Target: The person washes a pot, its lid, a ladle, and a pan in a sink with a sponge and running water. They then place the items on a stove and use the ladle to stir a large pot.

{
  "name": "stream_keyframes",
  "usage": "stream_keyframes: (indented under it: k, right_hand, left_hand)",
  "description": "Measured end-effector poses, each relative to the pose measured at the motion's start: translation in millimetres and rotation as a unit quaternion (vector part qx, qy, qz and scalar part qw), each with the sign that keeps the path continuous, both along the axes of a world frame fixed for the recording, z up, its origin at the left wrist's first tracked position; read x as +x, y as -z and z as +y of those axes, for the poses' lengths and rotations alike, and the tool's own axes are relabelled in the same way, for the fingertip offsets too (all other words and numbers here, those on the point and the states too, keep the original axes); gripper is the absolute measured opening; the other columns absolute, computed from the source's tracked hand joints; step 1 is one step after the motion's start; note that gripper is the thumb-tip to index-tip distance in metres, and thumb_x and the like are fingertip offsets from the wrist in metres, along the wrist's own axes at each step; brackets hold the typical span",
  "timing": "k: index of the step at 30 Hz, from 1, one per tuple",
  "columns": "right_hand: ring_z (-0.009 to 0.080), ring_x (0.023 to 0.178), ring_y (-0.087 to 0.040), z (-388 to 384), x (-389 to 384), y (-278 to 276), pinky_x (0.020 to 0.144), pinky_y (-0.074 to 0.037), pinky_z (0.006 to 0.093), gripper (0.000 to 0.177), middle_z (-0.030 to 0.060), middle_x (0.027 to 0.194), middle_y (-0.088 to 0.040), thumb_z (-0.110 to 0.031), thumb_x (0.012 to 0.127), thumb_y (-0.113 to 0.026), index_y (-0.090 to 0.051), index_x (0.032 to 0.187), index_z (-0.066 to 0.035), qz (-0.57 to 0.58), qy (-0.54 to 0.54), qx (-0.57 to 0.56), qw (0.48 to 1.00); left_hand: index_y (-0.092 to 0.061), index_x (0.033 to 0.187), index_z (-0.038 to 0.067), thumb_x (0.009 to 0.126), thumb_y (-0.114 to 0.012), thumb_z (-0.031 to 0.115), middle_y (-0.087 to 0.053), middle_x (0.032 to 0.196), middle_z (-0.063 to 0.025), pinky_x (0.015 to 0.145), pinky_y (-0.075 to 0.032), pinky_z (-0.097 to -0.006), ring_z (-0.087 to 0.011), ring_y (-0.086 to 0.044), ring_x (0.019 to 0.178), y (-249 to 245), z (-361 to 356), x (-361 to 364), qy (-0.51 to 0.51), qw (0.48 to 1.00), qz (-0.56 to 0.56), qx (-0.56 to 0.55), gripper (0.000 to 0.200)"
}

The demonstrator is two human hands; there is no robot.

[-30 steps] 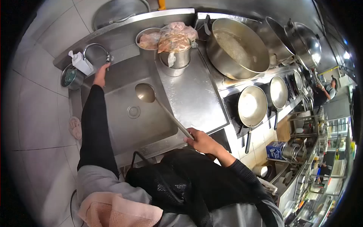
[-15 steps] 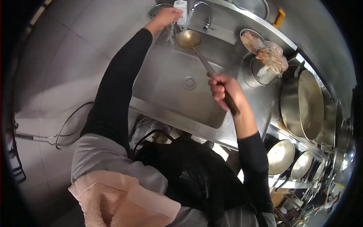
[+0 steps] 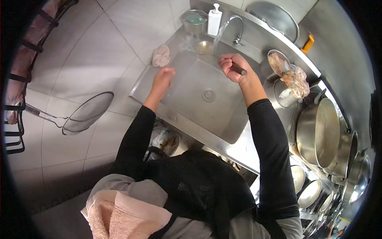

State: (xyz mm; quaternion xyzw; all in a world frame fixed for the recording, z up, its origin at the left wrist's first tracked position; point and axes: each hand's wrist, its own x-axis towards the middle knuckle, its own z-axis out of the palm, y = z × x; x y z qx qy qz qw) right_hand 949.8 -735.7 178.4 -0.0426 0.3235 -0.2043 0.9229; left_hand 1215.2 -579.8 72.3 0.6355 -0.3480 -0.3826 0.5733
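My right hand (image 3: pixel 234 68) is wrapped round the dark handle (image 3: pixel 239 69) of a ladle, above the right side of the sink. The ladle's round metal bowl (image 3: pixel 204 47) is at the far end of the sink, close to the water running from the tap (image 3: pixel 238 30). My left hand (image 3: pixel 162 83) is over the sink's left rim, its fingers curled in and slightly blurred, with nothing visible in them. Just beyond it a bunched pale cloth (image 3: pixel 161 55) lies on the rim. The metal sink (image 3: pixel 187 101) has a round drain (image 3: pixel 208 95) in its floor.
A white pump bottle (image 3: pixel 214 20) and a metal pot (image 3: pixel 194 24) holding something green stand behind the sink. To the right are containers with plastic-wrapped food (image 3: pixel 295 81) and a large pot (image 3: pixel 318 131). A strainer (image 3: pixel 88 112) is at the left.
My left hand has drawn back from beside the running water toward me. My right hand has moved forward with the ladle. The view has shifted, showing the pale cloth and the strainer's mesh.
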Motion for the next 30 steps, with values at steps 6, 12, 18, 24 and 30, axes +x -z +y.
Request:
stream_keyframes:
  k: [6, 12, 18, 24, 30]
  right_hand:
    - [0.0042, 0.047, -0.044, 73, -41, 22, 0.039, -0.037, 0.0166, 0.02, -0.0015, 0.067, -0.044, -0.007, 0.098, -0.044, -0.043, 0.078, -0.006, 0.071, -0.013, -0.106, 0.992]
    - [0.0046, 0.045, -0.044, 55, -38, 11, 0.038, -0.039, 0.0174, 0.013, -0.0001, 0.067, -0.045, -0.006, 0.099, -0.044, -0.043, 0.086, -0.001, -0.005, 0.009, -0.057, 0.998]
    - [0.0063, 0.045, -0.043, 36, -33, -11, 0.039, -0.039, 0.0183, 0.021, -0.0007, 0.063, -0.044, -0.011, 0.101, -0.042, -0.042, 0.08, -0.005, -0.137, 0.124, 0.044, 0.982]
    - [0.0047, 0.045, -0.04, 134, -55, -7, 0.036, -0.037, 0.0178, 0.014, 0.0011, 0.074, -0.046, -0.011, 0.1, -0.045, -0.042, 0.108, 0.001, -0.015, 0.177, -0.056, 0.982]
    - [0.0038, 0.044, -0.035, 145, -60, -8, 0.035, -0.029, 0.0193, 0.008, -0.0016, 0.073, -0.044, -0.014, 0.099, -0.049, -0.045, 0.103, -0.008, 0.067, 0.136, -0.092, 0.984]
  left_hand:
    - [-0.068, 0.096, 0.004, 0.094, -0.064, 0.022, -0.059, 0.081, 0.0033, 0.063, -0.044, -0.0242, -0.007, -0.051, 0.071, 8, 63, 54, -0.07, 0.995, -0.029, 0.069, 0.018]
    - [-0.068, 0.091, 0.004, 0.094, -0.061, 0.019, -0.055, 0.073, 0.0037, 0.06, -0.04, -0.0222, -0.0059, -0.048, 0.064, 16, 72, 53, -0.096, 0.992, 0.052, 0.059, 0.017]
    - [-0.068, 0.095, 0.004, 0.094, -0.062, 0.019, -0.054, 0.072, 0.0034, 0.061, -0.038, -0.022, -0.0061, -0.048, 0.064, -8, 49, 21, -0.006, 0.999, 0.028, 0.018, 0.016]
    - [-0.064, 0.089, 0.006, 0.095, -0.063, 0.024, -0.054, 0.072, 0.0036, 0.06, -0.038, -0.0229, -0.0072, -0.048, 0.065, 19, 78, 46, -0.002, 1.0, 0.018, 0.018, 0.019]
    - [-0.062, 0.081, 0.008, 0.097, -0.061, 0.026, -0.053, 0.072, 0.0035, 0.06, -0.038, -0.0237, -0.0076, -0.048, 0.066, 26, 74, 45, -0.062, 0.996, 0.048, 0.045, 0.024]
